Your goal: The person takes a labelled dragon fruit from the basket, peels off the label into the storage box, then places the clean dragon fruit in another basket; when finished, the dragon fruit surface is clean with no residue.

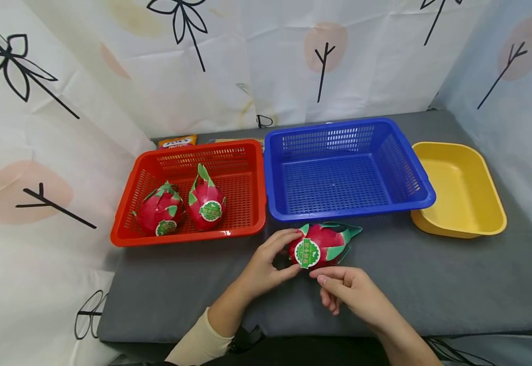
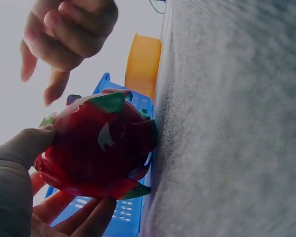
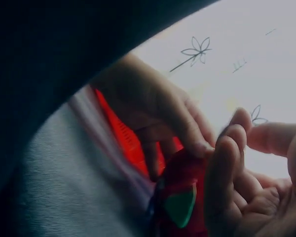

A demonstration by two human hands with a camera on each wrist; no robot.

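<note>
Left hand (image 1: 263,269) has thumb and fingers curled round the stem-less end of a dragon fruit (image 1: 326,243), round green label (image 1: 307,253) facing up. Fruit sits at the grey table (image 1: 453,284) front, just before the blue basket (image 1: 334,183), leafy end pointing right; can't tell if it bears on the tabletop. Right hand (image 1: 355,295) is just beside it, index finger extended, others loosely bent, no hold on anything. Red basket (image 1: 240,198), left: two more dragon fruits (image 1: 205,203), both labelled. Yellow bin (image 1: 463,193) right of blue.
</note>
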